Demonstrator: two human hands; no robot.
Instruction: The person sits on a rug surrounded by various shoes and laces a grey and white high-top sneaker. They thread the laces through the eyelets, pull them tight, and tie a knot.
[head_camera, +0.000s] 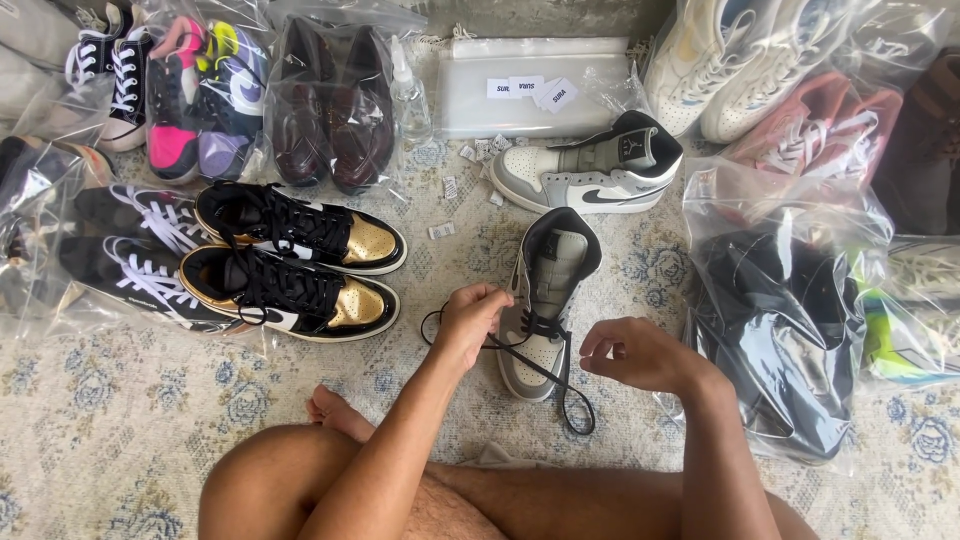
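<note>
1. Underfoot, a pale woven rug with faded blue flower medallions (120, 430) covers the floor; its soft pile should keep a shoe from sliding.
2. At three o'clock from the hands lies a crinkled clear plastic bag holding dark shoes (785, 330); more bagged pairs line the twelve o'clock edge.
3. At nine o'clock sit two black-and-gold glossy high-top sneakers with black laces (300, 265), side by side, unbagged.
4. At one o'clock lies a grey, white and black leather high-top sneaker (595, 170) on its side, with no lace to be seen in it.
5. Between the hands stands its mate, a grey-and-white high-top sneaker with a black padded collar (550, 275), toe toward the person. It looks light, stiff at sole and heel, soft at tongue and collar; the heel or midsole seems the firm place to grip.
6. The left hand (470, 315) is closed, pinching one end of a thin black flat shoelace (545, 370).
7. The right hand (635, 355) is loosely curled at the lace's other run; whether it grips it I cannot tell. The lace is limp and easily tangled, best held near its tip.
</note>
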